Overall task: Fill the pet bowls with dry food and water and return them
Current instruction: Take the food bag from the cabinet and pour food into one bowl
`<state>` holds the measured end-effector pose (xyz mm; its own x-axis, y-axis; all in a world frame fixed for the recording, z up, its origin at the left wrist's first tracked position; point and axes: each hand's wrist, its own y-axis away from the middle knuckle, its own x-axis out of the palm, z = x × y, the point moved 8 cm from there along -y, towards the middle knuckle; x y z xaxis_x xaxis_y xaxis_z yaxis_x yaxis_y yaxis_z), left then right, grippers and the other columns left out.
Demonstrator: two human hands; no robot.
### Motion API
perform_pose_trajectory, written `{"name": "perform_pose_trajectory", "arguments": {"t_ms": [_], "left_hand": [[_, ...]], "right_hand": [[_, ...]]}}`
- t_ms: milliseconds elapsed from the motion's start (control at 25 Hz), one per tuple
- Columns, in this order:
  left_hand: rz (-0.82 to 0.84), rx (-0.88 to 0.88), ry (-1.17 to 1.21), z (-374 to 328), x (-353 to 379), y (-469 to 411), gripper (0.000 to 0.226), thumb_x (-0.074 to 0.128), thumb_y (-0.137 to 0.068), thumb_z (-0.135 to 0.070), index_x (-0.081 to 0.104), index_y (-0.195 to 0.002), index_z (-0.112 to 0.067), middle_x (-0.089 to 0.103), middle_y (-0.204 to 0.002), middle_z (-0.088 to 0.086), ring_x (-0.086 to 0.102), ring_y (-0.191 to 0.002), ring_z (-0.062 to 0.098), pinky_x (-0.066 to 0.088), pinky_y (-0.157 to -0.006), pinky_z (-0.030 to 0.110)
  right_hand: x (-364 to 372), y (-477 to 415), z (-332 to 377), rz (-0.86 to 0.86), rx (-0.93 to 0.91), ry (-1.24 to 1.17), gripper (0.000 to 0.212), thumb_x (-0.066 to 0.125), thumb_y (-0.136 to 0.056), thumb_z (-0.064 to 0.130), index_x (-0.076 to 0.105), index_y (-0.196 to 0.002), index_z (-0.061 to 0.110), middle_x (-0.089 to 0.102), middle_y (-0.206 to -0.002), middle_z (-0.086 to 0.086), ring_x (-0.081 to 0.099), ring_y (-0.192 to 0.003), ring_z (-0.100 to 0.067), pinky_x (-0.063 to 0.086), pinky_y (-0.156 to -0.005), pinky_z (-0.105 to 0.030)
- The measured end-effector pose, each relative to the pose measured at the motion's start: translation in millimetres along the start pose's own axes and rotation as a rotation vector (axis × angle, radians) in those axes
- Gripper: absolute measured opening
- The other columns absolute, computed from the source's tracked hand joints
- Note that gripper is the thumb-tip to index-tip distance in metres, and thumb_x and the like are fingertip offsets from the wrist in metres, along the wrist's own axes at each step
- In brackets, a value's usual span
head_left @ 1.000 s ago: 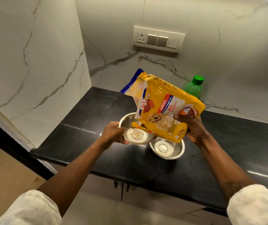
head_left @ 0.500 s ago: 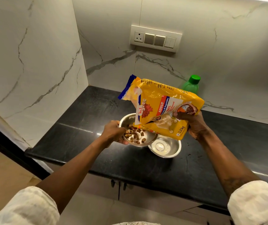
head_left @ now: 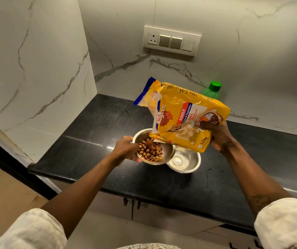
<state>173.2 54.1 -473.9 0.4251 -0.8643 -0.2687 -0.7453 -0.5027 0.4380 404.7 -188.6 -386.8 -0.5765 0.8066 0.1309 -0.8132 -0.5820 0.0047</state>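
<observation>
The right hand [head_left: 217,136] grips the yellow food bag [head_left: 185,119] at its bottom corner and tilts it so the open mouth hangs just over the left bowl [head_left: 167,150]. The left hand [head_left: 126,150] holds this bowl at its rim. Kibble [head_left: 150,151] already covers its bottom. The second bowl [head_left: 189,164], touching the left bowl on its right side, is empty. To pour well, I think the bag should tilt slowly, with its mouth low over the left bowl, so no piece jumps onto the counter [head_left: 90,141]. A green bottle [head_left: 213,90] stands behind the bag.
</observation>
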Motion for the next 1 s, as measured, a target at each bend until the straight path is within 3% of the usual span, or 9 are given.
{"name": "perform_pose_trajectory", "arguments": {"t_ms": [600,760,1000], "left_hand": [[-0.009,0.005,0.006,-4.3,1.1,-0.6,0.025,0.058,-0.098,0.001,0.061,-0.121,-0.009,0.075,-0.102,0.017,0.080,-0.076,0.026,0.063,-0.059,0.032],[-0.012,0.003,0.009,-7.9,2.1,2.9,0.022,0.058,-0.098,0.002,0.061,-0.114,-0.013,0.074,-0.100,0.015,0.080,-0.076,0.025,0.065,-0.061,0.033],[-0.030,0.001,0.000,-6.8,3.8,2.5,0.021,0.058,-0.098,0.001,0.060,-0.112,-0.014,0.073,-0.100,0.015,0.079,-0.077,0.026,0.066,-0.063,0.035]], "right_hand": [[-3.1,9.3,11.0,0.018,-0.010,0.072,0.069,0.083,-0.072,-0.001,0.064,-0.137,0.013,0.073,-0.130,-0.014,0.071,-0.118,-0.036,0.055,-0.100,-0.060],[0.2,14.7,22.7,0.019,-0.020,0.067,0.072,0.088,-0.062,0.009,0.068,-0.129,0.021,0.076,-0.124,-0.008,0.074,-0.112,-0.031,0.064,-0.089,-0.048],[-2.3,16.5,28.8,0.036,-0.029,0.091,0.073,0.081,-0.071,0.003,0.061,-0.140,0.016,0.074,-0.129,-0.010,0.073,-0.115,-0.032,0.062,-0.092,-0.051]]}}
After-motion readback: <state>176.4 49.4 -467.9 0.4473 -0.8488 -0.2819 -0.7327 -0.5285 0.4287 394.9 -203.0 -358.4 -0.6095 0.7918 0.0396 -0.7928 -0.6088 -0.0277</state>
